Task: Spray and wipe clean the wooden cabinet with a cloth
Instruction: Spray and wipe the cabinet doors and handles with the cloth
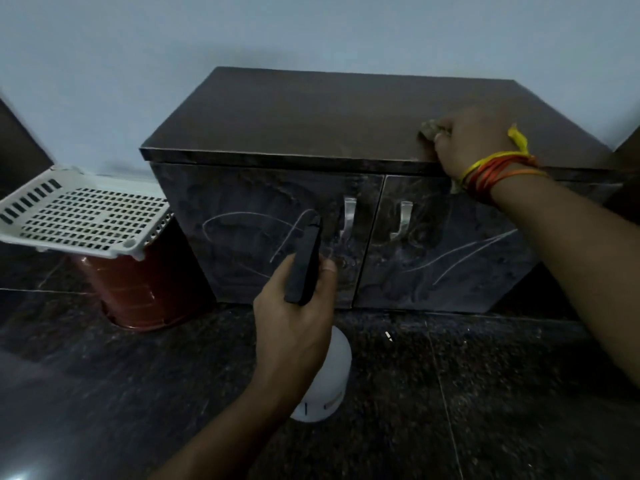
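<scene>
A low dark wooden cabinet [277, 112] stands against the wall, with two dusty doors marked by pale streaks and two metal handles. My left hand [294, 320] grips the black trigger head of a white spray bottle [329, 379], held in front of the left door with the nozzle toward it. My right hand [474, 140] presses a crumpled greyish cloth [431, 129] onto the cabinet top near its front right edge. Coloured threads circle my right wrist.
Left of the cabinet, a white perforated plastic tray [79, 213] rests on a red-brown bucket [138, 292]. The floor [485, 393] is dark speckled stone tile with a small white scrap on it. A pale wall rises behind the cabinet.
</scene>
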